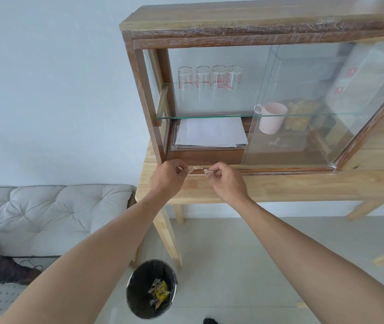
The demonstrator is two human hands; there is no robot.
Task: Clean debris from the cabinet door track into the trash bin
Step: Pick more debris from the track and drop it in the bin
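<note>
A wooden cabinet with sliding glass doors stands on a light wooden table. Its bottom door track (279, 170) runs along the front edge. Pale bits of debris (196, 168) lie in the track's left end. My left hand (168, 176) pinches a bit of debris at the track's left end. My right hand (224, 177) is just to the right of it, fingers pinched on another small pale bit. On the floor below stands a black-lined trash bin (137, 275) with wrappers and scraps inside.
The glass door (303, 108) is slid right, leaving the left compartment open with papers (209, 132), several glasses (209, 78) and a pink mug (271, 118). The table (279, 185) has legs beside the bin. A white cushioned sofa (46, 213) sits left.
</note>
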